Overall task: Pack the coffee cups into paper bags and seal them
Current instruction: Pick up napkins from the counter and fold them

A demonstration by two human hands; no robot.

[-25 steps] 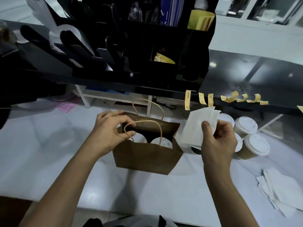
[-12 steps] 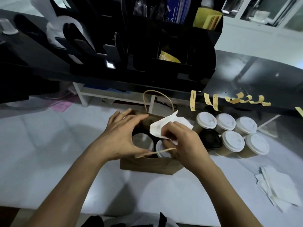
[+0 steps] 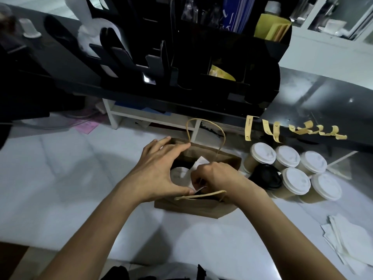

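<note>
A brown paper bag (image 3: 201,207) with twine handles stands open on the white counter. A white-lidded cup (image 3: 178,174) shows inside it. My left hand (image 3: 159,174) spreads across the bag's mouth, fingers straight on the far rim and thumb on the near rim. My right hand (image 3: 214,176) reaches into the bag and pinches a white napkin (image 3: 198,163) beside the cup. Several more white-lidded coffee cups (image 3: 292,170) stand to the right of the bag, with one black-lidded cup (image 3: 266,175) among them.
Yellow sticker strips (image 3: 272,129) hang from the edge of the dark upper counter. A black organiser (image 3: 201,63) stands on that counter behind the bag. A pile of white napkins (image 3: 347,243) lies at the right near edge.
My right hand carried the napkin from beside the cups over the bag and pushed it down inside. My left hand let go of the handle and spread over the bag's mouth.
</note>
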